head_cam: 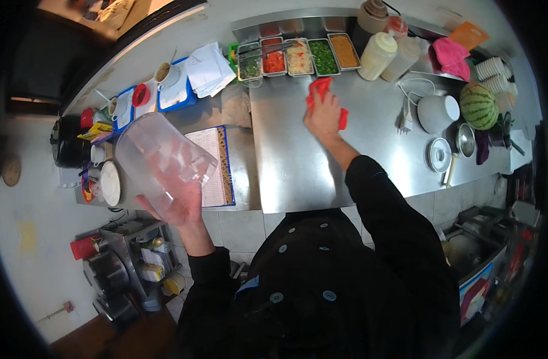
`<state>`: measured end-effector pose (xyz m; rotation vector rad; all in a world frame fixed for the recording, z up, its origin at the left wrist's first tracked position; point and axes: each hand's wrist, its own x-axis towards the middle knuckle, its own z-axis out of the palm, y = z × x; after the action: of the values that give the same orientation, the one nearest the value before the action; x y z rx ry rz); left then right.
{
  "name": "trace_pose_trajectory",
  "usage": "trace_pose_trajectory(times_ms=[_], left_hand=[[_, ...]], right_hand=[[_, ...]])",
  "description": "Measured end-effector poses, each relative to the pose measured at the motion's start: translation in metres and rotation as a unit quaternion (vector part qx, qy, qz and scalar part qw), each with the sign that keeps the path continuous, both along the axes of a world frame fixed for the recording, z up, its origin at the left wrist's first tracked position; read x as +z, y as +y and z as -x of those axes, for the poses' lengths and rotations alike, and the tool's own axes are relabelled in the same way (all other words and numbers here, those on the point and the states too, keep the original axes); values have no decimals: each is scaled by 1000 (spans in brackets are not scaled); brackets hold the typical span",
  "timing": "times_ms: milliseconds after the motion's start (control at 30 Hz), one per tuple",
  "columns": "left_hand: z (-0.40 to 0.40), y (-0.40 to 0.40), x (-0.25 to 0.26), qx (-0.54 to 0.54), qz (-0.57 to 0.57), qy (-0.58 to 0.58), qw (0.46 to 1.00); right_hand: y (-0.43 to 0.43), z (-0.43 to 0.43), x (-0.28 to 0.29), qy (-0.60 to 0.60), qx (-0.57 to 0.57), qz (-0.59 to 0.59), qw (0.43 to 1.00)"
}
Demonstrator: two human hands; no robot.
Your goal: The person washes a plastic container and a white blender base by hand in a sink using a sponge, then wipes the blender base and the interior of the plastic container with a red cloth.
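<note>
In my left hand (182, 202) is a large clear plastic container (150, 143), tilted and held above the left part of the counter. Its open end seems to face up and left, though the see-through walls make this hard to tell. Behind it lies an open ledger (213, 168) with a blue edge, partly covered from view. My right hand (324, 114) presses a red cloth (321, 87) onto the stainless steel worktop (296, 166). Just beyond that hand stand metal pans of shredded carrot (274, 62), chopped green herbs (324, 56) and a brown crumbly food (345, 50).
Squeeze bottles (378, 56) line the back. To the right are a white appliance base (437, 114) with its cord, a watermelon (479, 105), a metal bowl (466, 140) and a white lid (440, 155). Papers (211, 69), blue-rimmed tubs (177, 92) and a white plate (110, 183) crowd the left.
</note>
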<state>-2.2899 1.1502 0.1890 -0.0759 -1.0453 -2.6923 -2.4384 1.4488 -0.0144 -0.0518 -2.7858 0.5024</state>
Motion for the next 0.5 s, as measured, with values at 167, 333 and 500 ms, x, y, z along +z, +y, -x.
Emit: trace_pose_trajectory(times_ms=[167,333,500], left_hand=[[-8,7,2,-47,-24,-11,999],[-9,10,-17,-79,-45,-71,993],[-3,39,-22,-143,-19,-24,989]], right_hand=[[-75,-9,2,53,199,29,978],[-95,-105,5,-295,751,268,526],[10,-124,67,-355,381,517,680]])
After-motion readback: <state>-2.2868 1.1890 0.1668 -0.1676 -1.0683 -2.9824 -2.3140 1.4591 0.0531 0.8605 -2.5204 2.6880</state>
